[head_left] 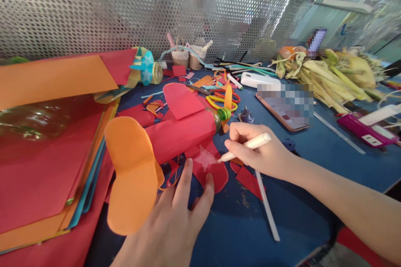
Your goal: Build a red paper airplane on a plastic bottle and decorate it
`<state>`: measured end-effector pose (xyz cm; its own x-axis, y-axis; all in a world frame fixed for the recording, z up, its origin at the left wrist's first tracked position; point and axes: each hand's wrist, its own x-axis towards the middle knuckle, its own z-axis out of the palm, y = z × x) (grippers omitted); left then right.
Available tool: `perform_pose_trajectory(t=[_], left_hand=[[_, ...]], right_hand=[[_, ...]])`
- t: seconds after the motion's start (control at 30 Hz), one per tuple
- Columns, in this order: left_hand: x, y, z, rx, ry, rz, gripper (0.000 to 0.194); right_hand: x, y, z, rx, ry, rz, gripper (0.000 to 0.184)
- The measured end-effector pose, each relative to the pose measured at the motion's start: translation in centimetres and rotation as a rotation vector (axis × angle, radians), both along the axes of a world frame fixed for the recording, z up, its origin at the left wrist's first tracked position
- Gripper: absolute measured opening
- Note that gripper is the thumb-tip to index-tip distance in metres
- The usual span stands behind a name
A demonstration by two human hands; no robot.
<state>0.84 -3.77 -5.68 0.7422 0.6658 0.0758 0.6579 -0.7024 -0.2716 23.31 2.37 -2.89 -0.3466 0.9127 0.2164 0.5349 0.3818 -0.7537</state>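
Note:
A plastic bottle wrapped in red paper (pixel 181 133), with a green cap (pixel 224 114), lies on its side. Rounded red paper wings stick out from it, and an orange paper piece (pixel 131 171) stands at its rear end. On the near red wing (pixel 216 177) is a pale, whitish star (pixel 205 157). My left hand (pixel 175 208) rests with fingers apart, its fingertips touching that wing. Pinched in my right hand (pixel 266 150) is a white marker (pixel 261 139), its tip at the star's right side.
Stacked coloured paper (pixel 46 175) and a clear bottle (pixel 34 123) lie left. Beyond the wrapped bottle are scissors (pixel 221 102) and paper scraps. A phone (pixel 282 110), corn husks (pixel 326 75) and a purple power strip (pixel 360 129) are at right. A perforated metal panel (pixel 125 12) stands behind.

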Motion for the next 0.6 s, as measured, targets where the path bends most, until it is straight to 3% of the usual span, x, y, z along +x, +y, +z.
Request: perform_pose_trajectory(t=[0.6], left_hand=[[-0.11, 0.01, 0.18, -0.039, -0.019, -0.004, 0.078]], right_hand=[[0.15, 0.03, -0.04, 0.036, 0.004, -0.007, 0.029]])
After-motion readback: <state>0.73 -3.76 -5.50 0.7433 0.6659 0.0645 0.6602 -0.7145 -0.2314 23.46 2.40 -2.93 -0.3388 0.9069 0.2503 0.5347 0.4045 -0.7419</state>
